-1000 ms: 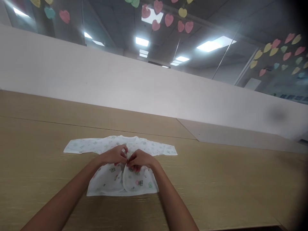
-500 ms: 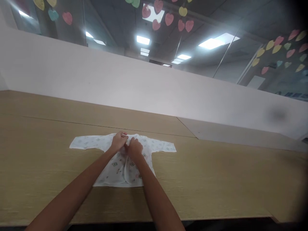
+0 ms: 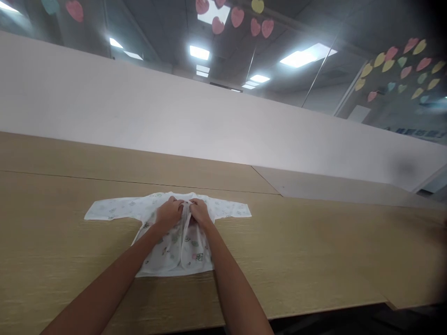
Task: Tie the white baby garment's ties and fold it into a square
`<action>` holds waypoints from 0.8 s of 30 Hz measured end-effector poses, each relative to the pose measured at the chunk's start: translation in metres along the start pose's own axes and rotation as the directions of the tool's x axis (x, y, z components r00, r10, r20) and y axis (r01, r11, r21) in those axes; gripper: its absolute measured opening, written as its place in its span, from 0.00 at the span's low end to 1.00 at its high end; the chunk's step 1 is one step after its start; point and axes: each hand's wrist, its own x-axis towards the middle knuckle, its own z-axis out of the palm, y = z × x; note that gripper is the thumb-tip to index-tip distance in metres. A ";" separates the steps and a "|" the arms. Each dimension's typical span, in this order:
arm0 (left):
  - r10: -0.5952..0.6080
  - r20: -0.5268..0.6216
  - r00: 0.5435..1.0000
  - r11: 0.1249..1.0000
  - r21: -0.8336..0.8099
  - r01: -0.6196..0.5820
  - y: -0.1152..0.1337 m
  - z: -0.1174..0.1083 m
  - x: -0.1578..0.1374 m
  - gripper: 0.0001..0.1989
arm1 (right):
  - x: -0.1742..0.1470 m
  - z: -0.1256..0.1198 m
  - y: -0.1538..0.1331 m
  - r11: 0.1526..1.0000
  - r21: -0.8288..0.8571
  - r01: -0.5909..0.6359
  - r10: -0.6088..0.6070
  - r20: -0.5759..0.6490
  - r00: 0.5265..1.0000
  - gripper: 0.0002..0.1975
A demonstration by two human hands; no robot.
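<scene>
A small white baby shirt (image 3: 174, 253) with a scattered print lies on the table, its two sleeves spread out left and right. Its front opening runs down the middle, with the cloth lifted and creased near the neck. My left hand (image 3: 169, 214) is closed on the cloth just left of the opening. On the other side, my right hand (image 3: 200, 211) pinches the cloth close to the neckline. The fingertips of both hands are a short way apart, and whatever small part they grip there is hidden by the fingers.
The wooden table (image 3: 314, 251) stretches wide to both sides, with a seam along its back and a front edge close to me. A low white partition (image 3: 146, 111) stands behind it. Above that is glass with heart-shaped paper notes (image 3: 237, 17).
My hands have moved slightly apart, pulling up the cloth at the front opening, which now shows a longer fold. The left sleeve reaches further left, and the view has shifted a little.
</scene>
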 end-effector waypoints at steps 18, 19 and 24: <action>-0.028 -0.074 0.997 0.861 -0.508 -0.013 -0.014 -0.001 0.004 0.10 | -0.001 0.001 0.001 0.995 0.082 0.056 -0.051 -0.063 0.997 0.12; -0.029 -0.071 0.997 0.853 -0.522 -0.013 -0.015 0.000 0.005 0.10 | 0.000 0.001 0.001 0.993 0.096 0.061 -0.056 -0.062 0.997 0.12; -0.051 -0.086 0.995 0.800 -0.600 -0.011 -0.021 0.007 0.009 0.10 | 0.000 0.002 0.001 0.988 0.145 0.054 -0.048 -0.043 0.998 0.12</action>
